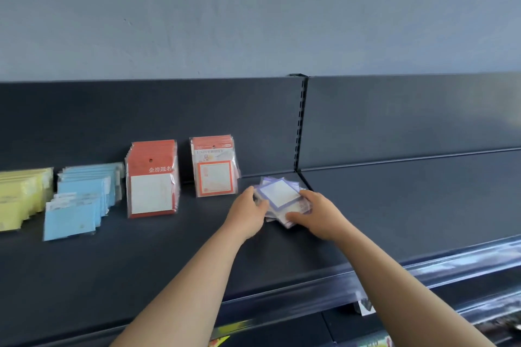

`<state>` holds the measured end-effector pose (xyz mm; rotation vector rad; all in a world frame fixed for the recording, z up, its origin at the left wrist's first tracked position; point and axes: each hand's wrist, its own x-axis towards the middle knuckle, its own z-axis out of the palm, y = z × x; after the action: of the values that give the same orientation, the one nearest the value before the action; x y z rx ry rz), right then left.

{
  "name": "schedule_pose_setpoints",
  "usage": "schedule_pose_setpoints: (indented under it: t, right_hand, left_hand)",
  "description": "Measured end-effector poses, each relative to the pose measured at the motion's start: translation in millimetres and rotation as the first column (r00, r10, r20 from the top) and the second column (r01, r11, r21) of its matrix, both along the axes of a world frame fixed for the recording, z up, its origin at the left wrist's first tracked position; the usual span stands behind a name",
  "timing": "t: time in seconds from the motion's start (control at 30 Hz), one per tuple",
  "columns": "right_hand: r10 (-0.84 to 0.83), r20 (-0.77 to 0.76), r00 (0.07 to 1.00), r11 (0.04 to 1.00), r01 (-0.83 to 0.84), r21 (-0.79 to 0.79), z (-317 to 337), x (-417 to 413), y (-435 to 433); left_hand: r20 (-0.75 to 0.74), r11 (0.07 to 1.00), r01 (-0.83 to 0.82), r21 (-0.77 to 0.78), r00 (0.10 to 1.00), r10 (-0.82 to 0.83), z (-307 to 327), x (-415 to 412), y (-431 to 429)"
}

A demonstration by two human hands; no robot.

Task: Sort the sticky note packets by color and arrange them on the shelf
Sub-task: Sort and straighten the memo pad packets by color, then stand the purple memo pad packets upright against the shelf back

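A pale blue-grey wall (253,22) rises behind a dark, matte metal shelf (141,262), whose back panel (112,115) is split by a slotted upright (301,121) right of centre. A clear plastic label rail (423,270) runs along the shelf's front lip. Sticky note packets stand in groups along the back, sorted by colour. At the far left are the yellow packets (19,197), overlapping in a fanned row. Just beside them are the light blue packets (81,200), fanned the same way. Then comes an upright stack of red packets (152,177), each with a white square on its face. A little apart to the right, a stack of red-bordered packets (214,169) leans on the back panel. Further right, near the foot of the upright, a loose and uneven pile of purple-bordered packets (279,193) lies on the shelf between both hands. The left hand (248,214) holds the pile's left edge with its fingers curled in against the side. The right hand (315,214) holds the right edge, fingers bent over the far corner and the thumb pressed at the near corner. The top packet is tilted, showing a white centre inside its purple frame. Both forearms reach in from the lower edge of the view, bare to the wrist.
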<state>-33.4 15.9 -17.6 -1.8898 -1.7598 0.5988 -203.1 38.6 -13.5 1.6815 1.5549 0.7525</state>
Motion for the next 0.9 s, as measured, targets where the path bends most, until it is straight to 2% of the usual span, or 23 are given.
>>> schedule_pose_setpoints:
  t: [0.17,0.23,0.33,0.43,0.5,0.57,0.63,0.73,0.83,0.9]
  right_hand:
    - [0.092,-0.106,0.990,0.995,-0.094,-0.015,-5,15,11]
    - [0.153,-0.164,0.974,0.985,-0.164,-0.056,-2,21,14]
    - [0.169,-0.252,0.953,0.980,-0.191,-0.065,1,30,21]
    - [0.128,-0.251,0.959,0.990,-0.137,-0.020,0,35,25]
    - [0.121,-0.325,0.938,0.992,-0.127,0.003,1,36,25]
    - [0.153,-0.459,0.875,0.988,-0.153,0.037,5,37,23]
    - [0.227,-0.505,0.833,0.971,-0.231,0.055,12,38,21]
    - [0.325,-0.518,0.791,0.937,-0.343,0.064,22,31,18]
    - [0.263,-0.558,0.787,0.964,-0.238,0.119,26,24,19]
    - [0.161,-0.497,0.853,0.986,-0.120,0.114,25,26,22]
  left_hand:
    - [-0.079,0.981,-0.194,0.002,0.978,0.193,4,10,2]
    - [-0.077,0.977,-0.213,0.001,0.974,0.213,3,5,0]
    - [0.021,0.979,-0.202,-0.019,0.979,0.202,-2,-5,1]
    - [0.139,0.978,-0.204,-0.045,0.968,0.208,-1,-10,-4]
    - [0.121,0.988,-0.141,-0.069,0.981,0.149,-1,-15,-5]
    - [0.086,0.993,-0.050,-0.104,0.995,0.059,2,-20,-8]
    - [0.119,0.997,-0.032,-0.073,0.992,0.040,8,-24,-11]
    - [0.149,0.991,-0.111,0.078,0.984,0.099,21,-25,-18]
    - [0.024,0.996,-0.044,0.073,0.999,0.042,28,-25,-26]
    - [0.020,0.995,-0.073,0.063,0.997,0.072,27,-34,-30]
